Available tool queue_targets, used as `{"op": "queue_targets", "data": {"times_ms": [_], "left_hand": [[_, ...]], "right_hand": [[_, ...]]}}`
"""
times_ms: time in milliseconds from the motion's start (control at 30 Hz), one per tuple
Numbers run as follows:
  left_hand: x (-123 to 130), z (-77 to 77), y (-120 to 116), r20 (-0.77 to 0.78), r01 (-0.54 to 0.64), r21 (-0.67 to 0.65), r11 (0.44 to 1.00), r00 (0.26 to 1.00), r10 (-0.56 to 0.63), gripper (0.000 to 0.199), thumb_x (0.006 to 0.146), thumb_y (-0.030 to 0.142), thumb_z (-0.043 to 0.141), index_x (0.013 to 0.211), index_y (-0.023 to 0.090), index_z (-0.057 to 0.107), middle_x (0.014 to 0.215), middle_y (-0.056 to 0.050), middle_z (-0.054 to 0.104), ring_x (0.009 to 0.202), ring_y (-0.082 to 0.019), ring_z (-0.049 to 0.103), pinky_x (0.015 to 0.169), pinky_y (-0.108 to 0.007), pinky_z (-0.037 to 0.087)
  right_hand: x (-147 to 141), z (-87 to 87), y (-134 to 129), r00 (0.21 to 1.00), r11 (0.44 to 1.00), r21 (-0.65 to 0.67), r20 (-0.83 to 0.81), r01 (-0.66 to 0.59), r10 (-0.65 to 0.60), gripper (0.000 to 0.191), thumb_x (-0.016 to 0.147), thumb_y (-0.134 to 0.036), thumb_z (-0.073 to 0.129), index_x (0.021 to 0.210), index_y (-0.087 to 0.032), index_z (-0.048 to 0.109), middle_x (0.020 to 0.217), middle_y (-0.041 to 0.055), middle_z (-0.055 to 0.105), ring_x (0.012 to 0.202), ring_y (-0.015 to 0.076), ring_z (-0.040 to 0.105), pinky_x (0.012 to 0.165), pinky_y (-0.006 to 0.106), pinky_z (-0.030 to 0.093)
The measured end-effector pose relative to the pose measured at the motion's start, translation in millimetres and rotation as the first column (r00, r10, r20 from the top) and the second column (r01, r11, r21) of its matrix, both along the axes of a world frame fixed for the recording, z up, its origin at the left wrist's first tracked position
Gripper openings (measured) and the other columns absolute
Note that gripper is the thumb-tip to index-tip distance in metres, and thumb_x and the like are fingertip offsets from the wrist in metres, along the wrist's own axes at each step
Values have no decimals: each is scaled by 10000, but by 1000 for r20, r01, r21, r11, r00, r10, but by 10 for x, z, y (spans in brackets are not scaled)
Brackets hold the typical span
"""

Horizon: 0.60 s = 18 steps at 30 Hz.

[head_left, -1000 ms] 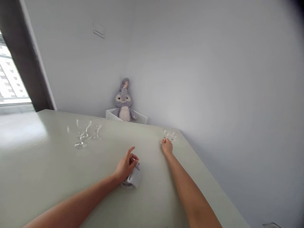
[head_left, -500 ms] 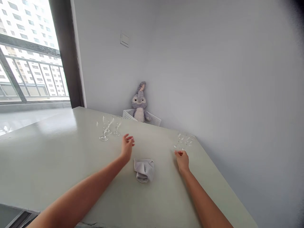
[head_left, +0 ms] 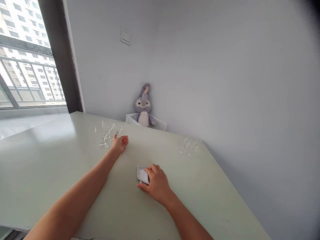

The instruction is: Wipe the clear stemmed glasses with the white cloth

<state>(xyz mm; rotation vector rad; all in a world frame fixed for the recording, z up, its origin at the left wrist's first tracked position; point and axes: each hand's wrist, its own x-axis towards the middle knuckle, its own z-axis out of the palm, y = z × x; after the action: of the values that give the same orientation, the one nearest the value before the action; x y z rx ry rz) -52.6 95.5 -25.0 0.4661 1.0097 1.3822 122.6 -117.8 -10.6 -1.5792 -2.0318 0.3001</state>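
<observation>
Stemmed wine glasses (head_left: 104, 145) stand in a group at the back left of the table. My left hand (head_left: 120, 144) is just in front of the rightmost wine glass (head_left: 118, 126), fingers stretched and thumb apart, and it holds nothing. That glass's lower part is hidden behind the hand. In the middle of the table lies a folded light grey cloth (head_left: 143, 175). My right hand (head_left: 158, 182) reaches over it from the right, thumb at the near side and fingers at the far side, gripping it. The hand covers the cloth's right part.
Small clear glasses (head_left: 195, 144) are near the table's right back edge, with little white pieces (head_left: 189, 154) in front. Behind the table, a plush rabbit (head_left: 143, 110) sits in a white perforated basket (head_left: 160, 124) by the wall. A window is at left.
My right hand has left the small glasses at the right and come to the cloth, closing on it. My left hand has moved left and back to the wine glasses.
</observation>
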Motion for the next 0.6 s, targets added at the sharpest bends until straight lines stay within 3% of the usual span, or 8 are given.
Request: {"op": "queue_targets", "data": {"times_ms": [167, 367, 433, 533, 600], "left_hand": [[3, -62, 53, -106, -2, 43, 999, 994, 7, 582, 694, 150, 576, 1175, 262, 268, 772, 2, 568, 583, -63, 566, 571, -209, 477], [62, -153, 74, -363, -37, 76, 996, 930, 62, 354, 658, 258, 603, 949, 218, 406, 662, 45, 475, 496, -59, 488, 512, -203, 438], [72, -173, 59, -466, -47, 89, 995, 881, 84, 308, 648, 303, 603, 894, 217, 439, 628, 60, 433, 469, -62, 448, 495, -208, 414], [70, -174, 10, -615, -56, 117, 992, 780, 116, 255, 636, 358, 600, 819, 210, 502, 656, 43, 436, 513, -86, 447, 535, -237, 405], [67, -158, -31, -696, -70, 141, 988, 702, 149, 240, 626, 374, 604, 783, 203, 539, 773, 2, 475, 628, -120, 487, 624, -273, 412]], "right_hand": [[153, -88, 51, 981, 992, -117, -177, 55, -75, 244, 743, -285, 578, 971, -211, 625, 936, 64, 554, 881, 196, 535, 795, 325, 421], [332, 60, 49, 958, 971, -231, -287, -58, -11, 488, 627, -224, 670, 1101, -262, 559, 1004, 30, 561, 893, 184, 537, 780, 294, 413], [366, 67, 47, 948, 973, -221, -318, -70, -4, 419, 650, -189, 623, 1062, -257, 586, 997, 26, 577, 896, 180, 536, 771, 280, 404], [414, 7, 85, 902, 973, -228, -426, -34, -68, 187, 712, -213, 543, 863, -202, 652, 788, 4, 604, 732, 149, 541, 651, 244, 395], [449, -49, 126, 831, 962, -273, -534, 6, -157, 163, 733, -293, 536, 733, -166, 637, 598, -29, 540, 562, 113, 477, 530, 219, 343]]}}
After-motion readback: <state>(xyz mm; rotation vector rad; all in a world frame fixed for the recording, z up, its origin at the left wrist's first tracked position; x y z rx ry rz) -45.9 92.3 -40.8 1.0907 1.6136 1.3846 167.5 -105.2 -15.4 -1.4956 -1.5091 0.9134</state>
